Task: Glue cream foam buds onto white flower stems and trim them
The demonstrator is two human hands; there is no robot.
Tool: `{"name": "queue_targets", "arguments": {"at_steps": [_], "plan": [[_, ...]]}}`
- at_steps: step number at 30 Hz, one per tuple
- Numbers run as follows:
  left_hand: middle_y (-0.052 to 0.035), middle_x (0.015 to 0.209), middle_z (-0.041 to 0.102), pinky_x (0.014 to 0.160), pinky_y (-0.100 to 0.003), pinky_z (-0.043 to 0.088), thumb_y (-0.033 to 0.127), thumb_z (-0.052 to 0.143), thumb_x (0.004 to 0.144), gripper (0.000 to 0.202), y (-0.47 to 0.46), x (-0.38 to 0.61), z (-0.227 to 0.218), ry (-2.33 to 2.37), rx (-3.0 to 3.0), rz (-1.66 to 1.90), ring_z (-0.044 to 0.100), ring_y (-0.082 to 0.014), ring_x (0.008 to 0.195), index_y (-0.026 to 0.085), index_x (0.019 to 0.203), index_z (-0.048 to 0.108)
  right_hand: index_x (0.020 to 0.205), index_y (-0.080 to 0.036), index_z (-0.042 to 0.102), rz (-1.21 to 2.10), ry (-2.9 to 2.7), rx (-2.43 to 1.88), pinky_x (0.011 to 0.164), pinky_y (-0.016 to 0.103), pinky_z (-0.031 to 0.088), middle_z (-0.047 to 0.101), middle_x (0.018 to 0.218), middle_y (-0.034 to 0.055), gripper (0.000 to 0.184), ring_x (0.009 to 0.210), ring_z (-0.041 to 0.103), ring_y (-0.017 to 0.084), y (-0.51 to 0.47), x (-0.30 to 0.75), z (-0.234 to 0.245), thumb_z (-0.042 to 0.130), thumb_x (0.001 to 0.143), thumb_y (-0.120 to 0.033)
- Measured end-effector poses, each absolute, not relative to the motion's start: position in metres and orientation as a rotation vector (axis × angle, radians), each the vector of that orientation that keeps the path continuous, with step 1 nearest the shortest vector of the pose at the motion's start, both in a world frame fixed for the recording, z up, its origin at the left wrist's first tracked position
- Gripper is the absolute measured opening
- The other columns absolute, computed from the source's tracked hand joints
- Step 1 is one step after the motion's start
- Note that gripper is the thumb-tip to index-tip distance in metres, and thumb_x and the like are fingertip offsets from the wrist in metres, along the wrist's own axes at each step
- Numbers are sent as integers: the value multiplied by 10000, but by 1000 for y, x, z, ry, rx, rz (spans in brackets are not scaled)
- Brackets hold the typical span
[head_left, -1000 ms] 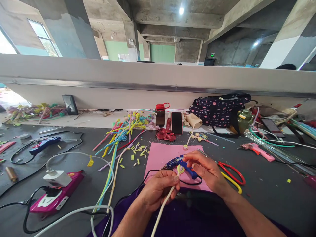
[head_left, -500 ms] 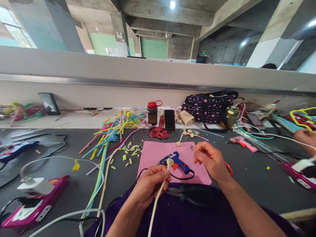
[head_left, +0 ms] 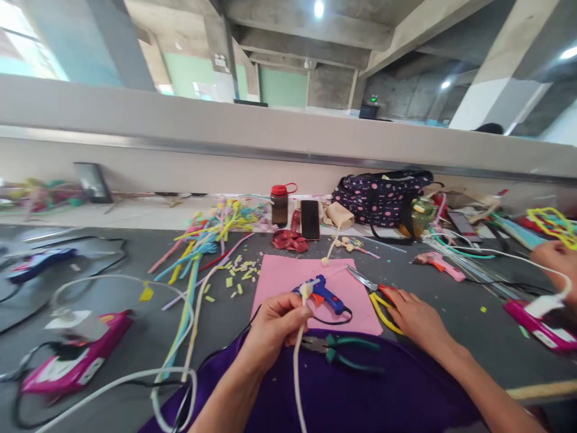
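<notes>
In my left hand point(head_left: 279, 328) is a cream pipe cleaner point(head_left: 297, 373), pinched between thumb and fingers just below its pale yellow knobbed tip point(head_left: 306, 290). Its long stem hangs down toward my lap. My right hand point(head_left: 417, 316) lies palm down on the table, fingers stretched over the handles of the scissors point(head_left: 376, 288), which have one red and one yellow grip. The scissor blades point up and left onto the pink sheet point(head_left: 274, 276). A blue glue gun point(head_left: 331, 300) rests on that sheet, behind my left hand. Green-handled pliers point(head_left: 338, 347) lie on the purple cloth over my lap.
Coloured pipe cleaners point(head_left: 193, 252) and cut yellow-green bits point(head_left: 243, 270) lie to the left. A bottle point(head_left: 279, 204), phone point(head_left: 310, 219) and patterned bag point(head_left: 383, 195) stand at the back. Pink power strips point(head_left: 81, 361) sit at both sides. Another person's hand point(head_left: 552, 261) is far right.
My right hand has moved right and down from above the sheet onto the scissor handles, its fingers straightening. My left hand still holds the pipe cleaner in nearly the same place.
</notes>
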State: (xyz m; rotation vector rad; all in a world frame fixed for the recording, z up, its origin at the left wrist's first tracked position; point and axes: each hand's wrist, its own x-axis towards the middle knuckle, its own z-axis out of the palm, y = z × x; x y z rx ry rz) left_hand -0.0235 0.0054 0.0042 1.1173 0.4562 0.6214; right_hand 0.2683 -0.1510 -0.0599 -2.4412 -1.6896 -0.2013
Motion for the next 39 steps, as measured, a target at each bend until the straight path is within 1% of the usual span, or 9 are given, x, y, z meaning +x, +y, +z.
{"name": "queue_targets", "arguments": {"at_steps": [7,12,16,18,20,22,29,34,39], "plan": [[44,432,496,340,-143,258,294,760,605,243,-4,-24,8,446,1142,786,346,-16,327,123,581,589,1291,-160,438,-16,-1533,-2615,757,365,466,614,1134,130,564,944,624,288,-144,284,-61,470,730,-221],[16,482,582,323,-140,300,295,754,608,241,-5,-27,11,445,1146,785,428,-34,314,122,587,588,1277,-238,443,361,-1301,-2464,654,311,482,692,856,27,598,729,664,240,-167,290,-50,553,695,-320],[25,427,558,320,-136,334,317,749,615,244,-5,-28,13,440,1151,740,489,-64,324,119,617,606,1130,-265,548,478,-1078,-2006,684,269,501,669,1035,48,518,906,642,246,-181,269,-36,677,636,-353],[15,432,572,313,-137,343,328,746,619,251,-6,-28,14,433,1159,717,520,-82,335,117,629,610,1170,-248,498,486,-919,-1767,544,271,489,660,974,68,546,722,647,218,-177,245,-23,673,670,-382],[4,454,593,304,-135,343,326,743,626,249,-6,-27,13,431,1162,716,532,-87,339,117,631,607,1194,-236,466,562,-874,-1562,418,265,418,636,851,56,512,487,544,148,-166,217,-7,618,741,-420],[-5,485,615,299,-133,343,317,741,630,245,-5,-27,13,439,1158,733,535,-84,338,119,624,598,1189,-228,473,629,-940,-1428,386,236,368,570,710,6,498,423,452,105,-148,190,6,624,749,-404],[-20,557,657,295,-136,339,322,721,657,250,0,-24,6,471,1121,770,529,-80,326,133,643,559,1391,-302,263,552,-1293,-1442,588,251,493,593,1015,38,800,718,579,154,-97,131,15,622,680,-223],[-34,599,675,304,-134,321,336,697,687,252,2,-22,2,482,1132,721,537,-80,342,135,664,548,1368,-282,323,490,-1446,-1445,688,284,494,559,1119,64,812,924,565,224,-95,137,-2,606,618,-153],[-4,481,615,318,-140,321,356,682,704,253,0,-20,2,496,1168,721,532,-88,345,130,683,572,1261,-291,389,465,-1457,-1484,737,289,472,499,1184,42,760,975,525,229,-98,144,-9,570,549,-97]]}}
